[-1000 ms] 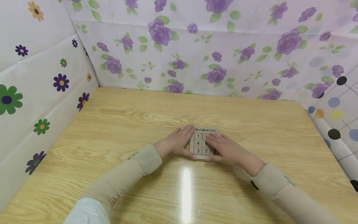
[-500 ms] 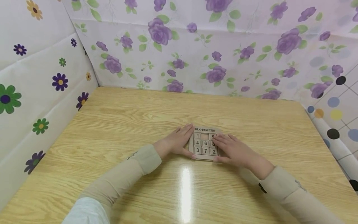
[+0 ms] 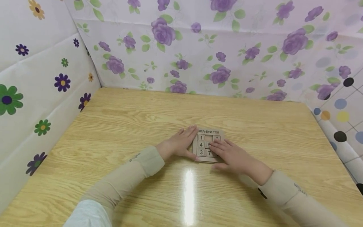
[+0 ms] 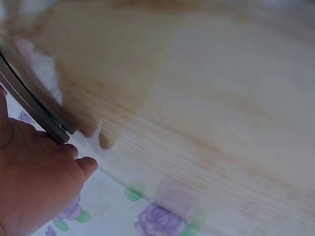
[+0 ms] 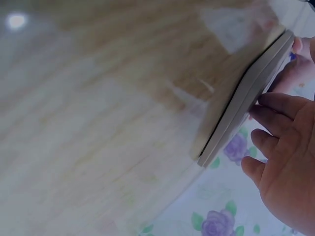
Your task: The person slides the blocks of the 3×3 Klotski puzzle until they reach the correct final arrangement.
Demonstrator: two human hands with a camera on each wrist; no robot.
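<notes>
Square beige number puzzle (image 3: 204, 148) under right grip (image 3: 231, 155), fingers extended, partly hiding square numbered tiles (image 3: 207, 144), edge against left grip (image 3: 181, 144), thumb and fingers apart

Glossy wood-grain table (image 3: 136, 123) against purple-flowered white sheeting (image 3: 193, 56)

The number puzzle (image 3: 203, 145) lies on the table (image 3: 136, 119), before the backdrop (image 3: 195, 56).
</notes>
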